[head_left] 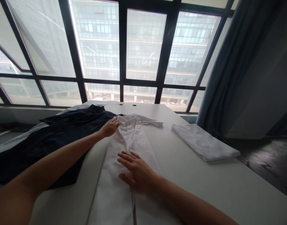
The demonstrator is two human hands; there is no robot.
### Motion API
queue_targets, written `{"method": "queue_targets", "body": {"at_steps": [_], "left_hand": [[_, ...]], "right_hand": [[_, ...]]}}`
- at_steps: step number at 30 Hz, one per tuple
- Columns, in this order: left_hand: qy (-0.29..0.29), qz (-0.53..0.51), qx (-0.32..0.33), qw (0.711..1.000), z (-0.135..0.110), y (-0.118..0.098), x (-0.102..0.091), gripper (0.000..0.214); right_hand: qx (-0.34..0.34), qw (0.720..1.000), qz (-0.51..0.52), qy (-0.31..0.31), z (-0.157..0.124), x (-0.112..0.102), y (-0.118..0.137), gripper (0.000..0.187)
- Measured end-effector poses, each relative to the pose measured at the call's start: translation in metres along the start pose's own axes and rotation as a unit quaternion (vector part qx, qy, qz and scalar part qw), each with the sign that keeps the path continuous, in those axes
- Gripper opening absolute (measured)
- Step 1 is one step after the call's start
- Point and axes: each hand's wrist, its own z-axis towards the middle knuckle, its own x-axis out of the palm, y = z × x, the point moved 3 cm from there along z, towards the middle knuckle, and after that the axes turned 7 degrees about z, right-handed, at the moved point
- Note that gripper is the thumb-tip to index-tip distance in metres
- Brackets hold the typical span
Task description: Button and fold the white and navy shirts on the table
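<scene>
A white collared shirt lies lengthwise on the white table, its sides folded in to a narrow strip and its collar at the far end. My left hand reaches out to the shirt's left shoulder beside the collar, fingers extended and resting on the cloth. My right hand lies flat and open on the middle of the shirt, fingers spread and pointing left.
A dark navy garment is spread over the table's left side. A folded white garment lies at the right, near the table edge. Large windows stand behind, with a grey-blue curtain at the right.
</scene>
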Motion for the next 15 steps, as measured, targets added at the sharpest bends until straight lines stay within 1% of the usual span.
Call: {"method": "queue_targets", "body": {"at_steps": [1,3,6,8,11,15], "left_hand": [[0.022,-0.001,-0.006,1.0,-0.006,0.004,0.006,0.057],[0.086,0.003,-0.014,0.996,-0.009,0.006,0.019,0.063],[0.181,0.012,-0.01,0.983,0.001,-0.002,0.038,0.067],[0.218,0.016,-0.016,0.976,0.013,-0.006,0.047,0.067],[0.233,0.012,-0.034,0.972,0.03,-0.002,0.056,0.065],[0.218,0.004,-0.035,0.975,0.043,0.011,0.063,0.061]], "right_hand": [[-0.007,1.0,0.003,0.013,0.001,0.002,0.001,0.058],[-0.011,0.999,0.002,0.038,0.002,0.006,0.002,0.062],[-0.001,0.998,-0.002,0.062,0.002,0.008,0.002,0.064],[0.004,0.998,-0.003,0.068,0.001,0.007,0.003,0.064],[0.011,0.997,-0.004,0.072,0.0,0.006,0.004,0.066],[0.012,0.996,-0.01,0.086,-0.001,0.005,0.005,0.071]]}}
